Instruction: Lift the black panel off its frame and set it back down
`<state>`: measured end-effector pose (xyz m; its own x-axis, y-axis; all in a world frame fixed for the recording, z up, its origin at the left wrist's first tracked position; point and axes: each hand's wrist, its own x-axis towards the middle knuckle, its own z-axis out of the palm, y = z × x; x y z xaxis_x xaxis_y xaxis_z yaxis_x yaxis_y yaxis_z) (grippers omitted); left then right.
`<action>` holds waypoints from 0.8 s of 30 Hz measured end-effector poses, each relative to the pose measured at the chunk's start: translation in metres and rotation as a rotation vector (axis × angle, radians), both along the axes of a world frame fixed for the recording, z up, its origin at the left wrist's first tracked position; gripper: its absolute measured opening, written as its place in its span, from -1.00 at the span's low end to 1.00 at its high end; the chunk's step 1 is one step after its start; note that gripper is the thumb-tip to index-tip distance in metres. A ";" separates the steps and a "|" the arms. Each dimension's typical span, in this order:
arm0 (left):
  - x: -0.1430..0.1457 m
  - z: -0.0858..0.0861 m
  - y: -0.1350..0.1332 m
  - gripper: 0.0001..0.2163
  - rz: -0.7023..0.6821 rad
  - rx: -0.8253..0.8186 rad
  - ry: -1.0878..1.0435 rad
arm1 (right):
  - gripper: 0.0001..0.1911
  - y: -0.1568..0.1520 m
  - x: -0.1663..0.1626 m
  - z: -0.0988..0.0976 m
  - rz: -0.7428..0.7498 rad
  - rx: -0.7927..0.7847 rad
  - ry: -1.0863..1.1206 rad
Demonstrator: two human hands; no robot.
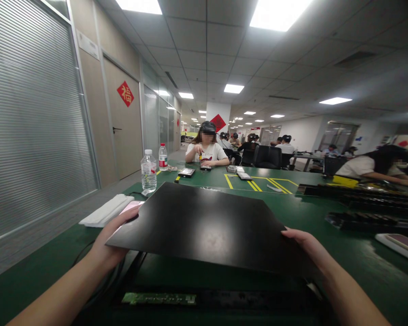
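A flat black panel (204, 226), glossy enough to reflect a light, is raised over the green table in front of me. My left hand (113, 235) is closed around its left edge, fingers hidden partly underneath. At the right edge, my right hand (306, 244) grips the panel with the thumb on top; the other fingers are hidden. Below the panel lies a dark frame (251, 301), its shape hard to make out, with a narrow green circuit board (159, 298) along it. Black cables (117, 276) run beside the frame, under my left wrist.
White cloths (105, 210), a clear bottle (148, 172) and a red-capped bottle (162, 157) stand on the left. Across the green table (353, 262), a person (207, 147) handles a small drive (206, 168). Dark strips (367, 222) and a phone (404, 244) lie right.
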<state>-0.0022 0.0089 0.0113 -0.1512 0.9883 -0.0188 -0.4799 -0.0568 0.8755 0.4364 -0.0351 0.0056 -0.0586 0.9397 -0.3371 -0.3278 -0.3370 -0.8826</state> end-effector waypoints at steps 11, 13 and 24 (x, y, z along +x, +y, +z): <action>0.006 0.010 -0.006 -0.71 -0.064 -0.018 0.012 | -0.85 0.009 0.008 -0.003 -0.088 -0.037 -0.008; 0.005 0.009 -0.006 -0.70 -0.068 -0.002 0.028 | -0.80 0.010 0.010 -0.005 -0.095 -0.030 -0.022; -0.001 0.000 -0.001 -0.62 -0.083 0.071 0.099 | -0.42 0.010 0.011 -0.007 -0.173 -0.044 -0.209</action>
<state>-0.0029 0.0083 0.0113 -0.0665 0.9958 0.0628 -0.3966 -0.0841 0.9141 0.4472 -0.0252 -0.0013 0.1767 0.9140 -0.3653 -0.1958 -0.3311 -0.9231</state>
